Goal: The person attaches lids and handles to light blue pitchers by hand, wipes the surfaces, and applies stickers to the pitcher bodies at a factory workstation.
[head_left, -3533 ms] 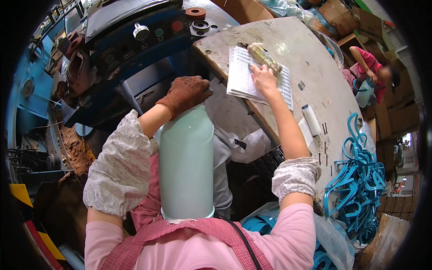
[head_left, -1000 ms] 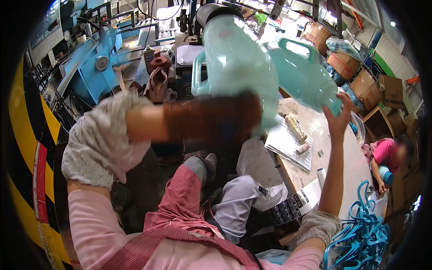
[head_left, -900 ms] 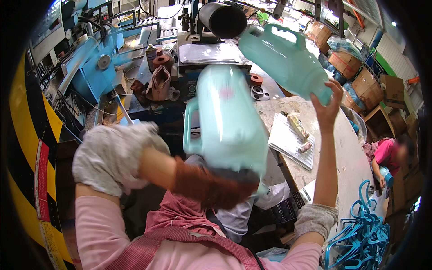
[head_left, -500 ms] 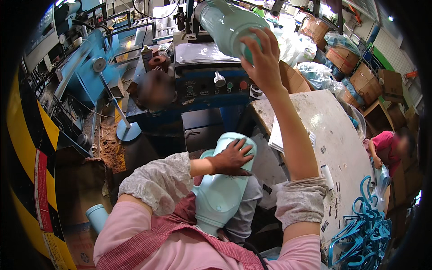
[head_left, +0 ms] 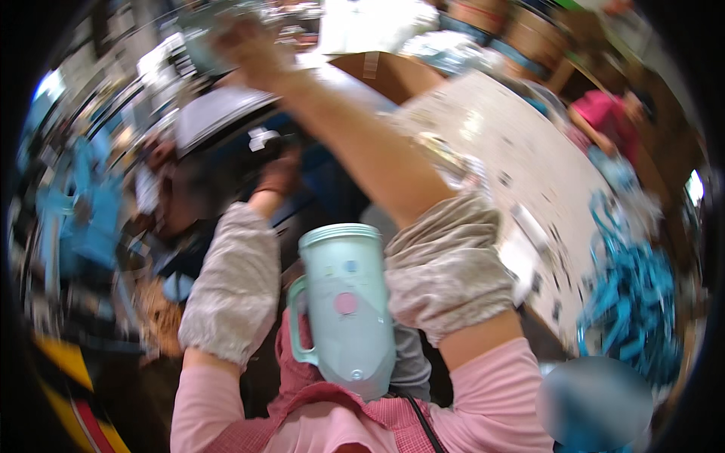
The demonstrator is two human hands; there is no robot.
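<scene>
The picture is blurred by motion. A pale green plastic jug [head_left: 343, 302] with a side handle stands upright in my lap between my arms, and neither hand is on it. My left hand [head_left: 277, 172], in a brown glove, reaches forward to the dark machine [head_left: 226, 151]; its grip is hidden by blur. My right hand [head_left: 248, 41] is stretched high toward the far upper left. A pale smear beside it may be a second jug, but I cannot tell. Both forearms wear loose grey sleeve covers.
A white worktable [head_left: 529, 158] runs along my right, with a heap of blue straps [head_left: 634, 294] at its near end. A person in pink [head_left: 604, 113] works beyond it. A cardboard box [head_left: 377, 68] sits ahead and blue machinery [head_left: 75, 219] stands at the left.
My left hand has come off the jug in my lap and gone forward to the machine. My right arm has stretched farther up and left. The view has swung.
</scene>
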